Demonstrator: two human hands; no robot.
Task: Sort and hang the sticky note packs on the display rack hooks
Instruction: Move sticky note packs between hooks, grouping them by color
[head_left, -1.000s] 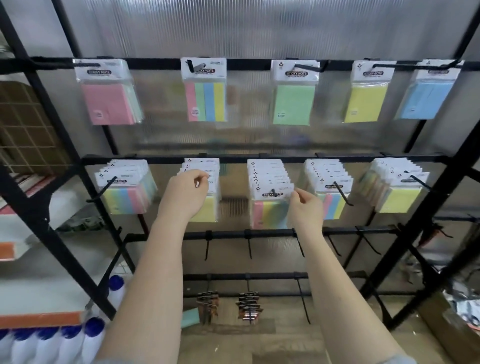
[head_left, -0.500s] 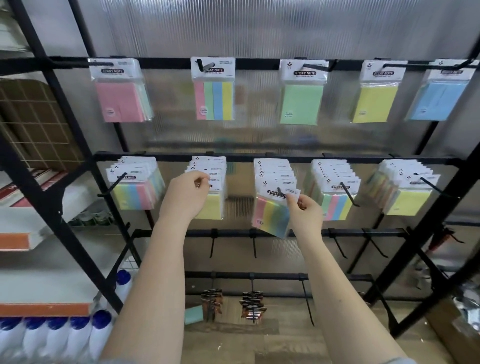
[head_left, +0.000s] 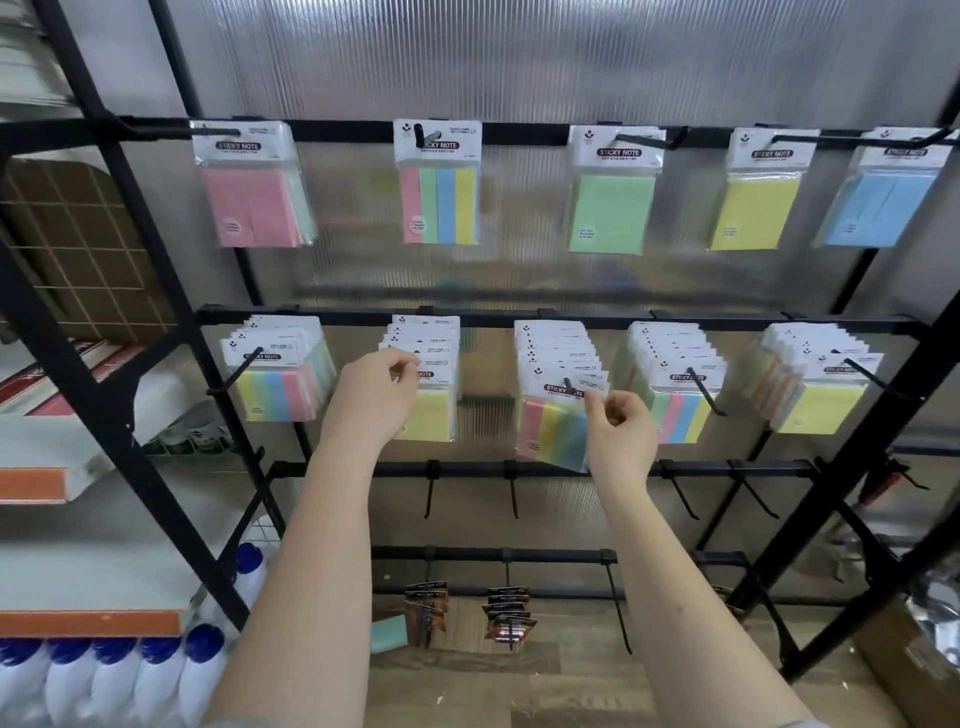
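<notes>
A black display rack (head_left: 519, 314) carries sticky note packs on hooks in two rows. My right hand (head_left: 621, 431) pinches the right corner of the header of the front multicolour pack (head_left: 553, 428) on the middle hook of the second row; the pack hangs tilted, its hole around the hook tip. My left hand (head_left: 374, 400) grips the header of the front yellow pack (head_left: 431, 415) on the second hook from the left. Other stacks hang at the left (head_left: 283, 379), right of centre (head_left: 680, 384) and far right (head_left: 815, 387).
The top row holds single packs: pink (head_left: 252, 208), striped (head_left: 439, 205), green (head_left: 610, 213), yellow (head_left: 756, 213), blue (head_left: 878, 208). Bare hooks (head_left: 511, 493) line the third bar. Small dark packs (head_left: 506, 610) hang lower down. White bottles with blue caps (head_left: 156, 675) stand bottom left.
My right hand has drawn the front multicolour pack forward along its hook and tilted it. The left hand keeps its hold on the yellow pack. The camera has shifted slightly.
</notes>
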